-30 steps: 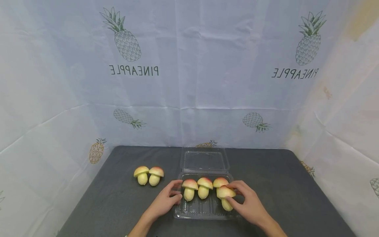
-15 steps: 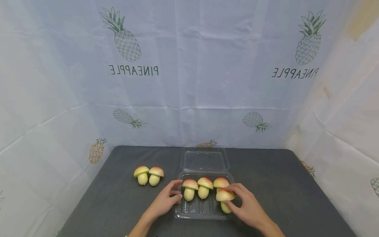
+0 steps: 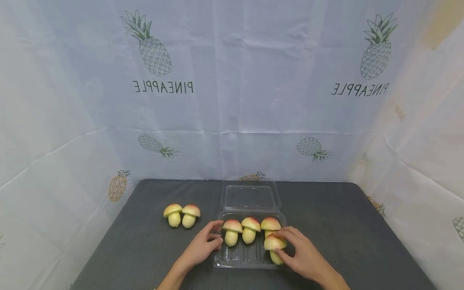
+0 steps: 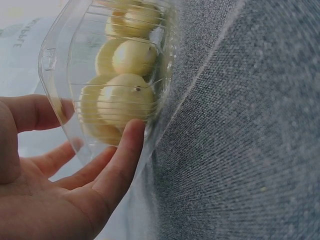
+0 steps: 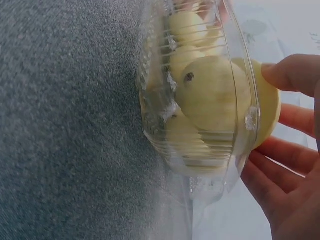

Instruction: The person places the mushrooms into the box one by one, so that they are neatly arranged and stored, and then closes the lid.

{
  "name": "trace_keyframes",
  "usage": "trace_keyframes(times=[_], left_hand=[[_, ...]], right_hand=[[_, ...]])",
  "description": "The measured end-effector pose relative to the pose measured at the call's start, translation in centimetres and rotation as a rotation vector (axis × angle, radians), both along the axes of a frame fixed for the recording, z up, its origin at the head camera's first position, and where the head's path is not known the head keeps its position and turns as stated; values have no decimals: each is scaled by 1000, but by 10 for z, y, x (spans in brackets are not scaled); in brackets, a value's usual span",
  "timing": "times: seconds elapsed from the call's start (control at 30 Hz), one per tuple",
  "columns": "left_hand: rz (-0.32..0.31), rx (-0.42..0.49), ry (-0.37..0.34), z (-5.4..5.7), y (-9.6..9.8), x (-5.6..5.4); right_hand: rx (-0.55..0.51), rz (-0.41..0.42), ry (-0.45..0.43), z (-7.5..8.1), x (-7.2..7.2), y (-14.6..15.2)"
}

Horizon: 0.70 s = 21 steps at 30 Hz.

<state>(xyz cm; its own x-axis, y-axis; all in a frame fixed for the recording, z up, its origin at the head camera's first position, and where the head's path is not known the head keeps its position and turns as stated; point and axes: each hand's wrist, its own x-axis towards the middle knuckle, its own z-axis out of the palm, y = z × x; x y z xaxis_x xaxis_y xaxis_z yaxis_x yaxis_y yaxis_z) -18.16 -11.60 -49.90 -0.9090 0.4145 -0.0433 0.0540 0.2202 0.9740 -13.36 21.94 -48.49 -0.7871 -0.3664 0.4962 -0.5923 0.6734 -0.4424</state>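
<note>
A clear plastic clamshell container (image 3: pixel 250 264) lies open with its lid (image 3: pixel 250 197) folded back. Inside, 3 yellow mushrooms with red-tinged caps stand in a row: the left one (image 3: pixel 232 231), the middle one (image 3: pixel 249 229) and the right one (image 3: pixel 270 223). In front of the right one, my right hand (image 3: pixel 302 253) pinches another mushroom (image 3: pixel 274 243) by its cap, thumb nearest me. The right wrist view shows the stem of this mushroom (image 5: pixel 210 92) through the container's front wall, with its cap above the rim. My left hand (image 3: pixel 201 245) touches the container's left side with fairly straight fingers (image 4: pixel 117 172).
Two more mushrooms, one (image 3: pixel 174 215) beside the other (image 3: pixel 190 215), lie left of the container on the dark grey table (image 3: pixel 127 245). A pale cloth (image 3: pixel 268 100) printed with pineapples hangs behind and at both sides.
My right hand has shifted the held mushroom slightly toward me and to the left, lower into the front right of the container. The left hand stays where it was.
</note>
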Motion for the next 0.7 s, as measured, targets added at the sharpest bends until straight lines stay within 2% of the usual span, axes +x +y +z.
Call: trace_keyframes(times=[0.27,0.7], left_hand=[[-13,7,-6,0,-1,0],[-16,7,-14,0,-2,0]], right_hand=[[20,33,9,1,1,3],[-28,78,11,-2,1,7]])
